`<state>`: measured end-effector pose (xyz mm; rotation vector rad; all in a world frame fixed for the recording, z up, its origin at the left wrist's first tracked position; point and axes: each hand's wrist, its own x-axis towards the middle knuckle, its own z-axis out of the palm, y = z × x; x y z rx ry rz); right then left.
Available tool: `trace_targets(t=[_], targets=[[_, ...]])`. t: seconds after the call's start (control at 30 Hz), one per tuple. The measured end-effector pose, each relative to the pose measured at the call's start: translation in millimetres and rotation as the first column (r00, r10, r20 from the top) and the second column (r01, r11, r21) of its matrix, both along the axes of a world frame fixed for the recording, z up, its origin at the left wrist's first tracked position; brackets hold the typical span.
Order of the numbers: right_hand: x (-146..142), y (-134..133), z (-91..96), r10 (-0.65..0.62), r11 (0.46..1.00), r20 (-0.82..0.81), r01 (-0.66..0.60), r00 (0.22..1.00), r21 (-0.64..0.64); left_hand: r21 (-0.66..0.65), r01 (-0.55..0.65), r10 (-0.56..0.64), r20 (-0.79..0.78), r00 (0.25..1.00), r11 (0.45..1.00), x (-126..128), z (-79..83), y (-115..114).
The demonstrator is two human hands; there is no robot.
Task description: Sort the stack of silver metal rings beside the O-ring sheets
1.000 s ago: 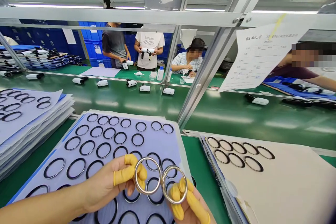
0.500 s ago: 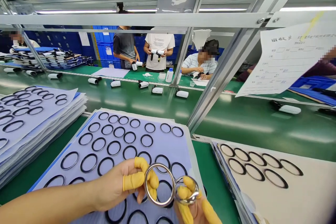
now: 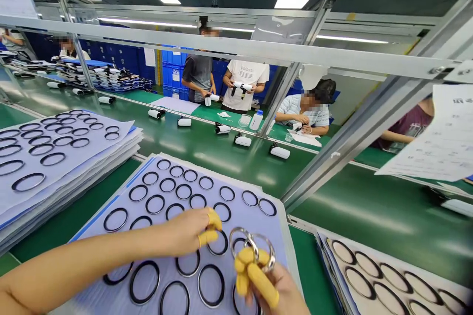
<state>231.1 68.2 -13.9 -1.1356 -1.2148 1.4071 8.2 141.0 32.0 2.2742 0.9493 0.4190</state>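
Note:
My right hand (image 3: 263, 283), in yellow finger cots, pinches two silver metal rings (image 3: 252, 248) that overlap each other above the sheet. My left hand (image 3: 190, 230), also in finger cots, reaches down with its fingertips pressed together on a black ring (image 3: 218, 245) on the pale lilac sheet (image 3: 236, 214). Whether it has lifted that ring I cannot tell. The sheet carries several rows of black rings and lies on a stack in front of me.
A stack of ring sheets (image 3: 55, 157) sits at the left, a beige one (image 3: 391, 280) at the lower right. A slanted metal post (image 3: 332, 157) stands beyond. White devices (image 3: 244, 140) ride the green conveyor (image 3: 207, 147). Several people (image 3: 244, 81) work across it. A paper form (image 3: 439, 142) hangs at right.
My left hand let go of its silver ring and dropped to the sheet. My right hand now holds both silver rings. My view swung to the left.

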Motion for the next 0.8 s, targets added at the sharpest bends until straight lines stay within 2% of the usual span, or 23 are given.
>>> trace_targets(t=[0.03,0.07,0.1,0.17,0.23,0.3,0.37,0.43,0.53,0.67,0.73,0.8], targets=[[1,16,0.2,-0.047,0.986,0.208,0.012,0.977,0.164,0.123,-0.038,0.048,-0.086,0.995,0.992,-5,-3.7,13],[3,32,-0.1,-0.132,0.94,0.42,-0.021,0.898,0.339,0.177,-0.061,0.085,-0.128,0.988,0.982,-10,-8.0,25],[4,48,-1.0,-0.167,0.914,0.498,-0.056,0.851,0.402,0.207,-0.081,0.115,-0.157,0.981,0.975,-15,-13.0,37],[4,75,-4.0,-0.155,0.884,0.582,-0.151,0.798,0.442,0.241,-0.088,0.139,-0.204,0.969,0.967,-21,-23.4,54],[1,93,-7.8,-0.092,0.871,0.63,-0.244,0.771,0.426,0.264,-0.057,0.125,-0.248,0.961,0.963,-23,-32.7,64],[-4,101,-11.1,-0.047,0.86,0.66,-0.305,0.75,0.408,0.274,-0.018,0.098,-0.28,0.955,0.962,-23,-39.2,67],[-9,103,-12.3,-0.035,0.863,0.657,-0.309,0.753,0.4,0.276,0.005,0.079,-0.292,0.953,0.961,-21,-43.1,67],[-11,102,-10.9,-0.052,0.882,0.624,-0.258,0.78,0.396,0.269,0.013,0.066,-0.281,0.957,0.963,-20,-45.7,67],[-9,92,-3.6,-0.119,0.929,0.516,-0.088,0.848,0.359,0.237,-0.008,0.062,-0.222,0.973,0.971,-22,-47.5,66],[-9,61,13.1,-0.177,0.975,0.326,0.12,0.928,0.189,0.149,-0.115,0.124,-0.049,0.991,0.982,-26,-37.6,57],[-13,42,22.7,-0.17,0.985,0.118,0.163,0.978,0.06,0.077,-0.162,0.158,0.052,0.986,0.984,-29,-24.4,47],[-17,27,31.1,-0.163,0.984,-0.176,0.148,0.971,-0.097,-0.021,-0.17,0.171,0.152,0.973,0.985,-33,-8.2,33]])
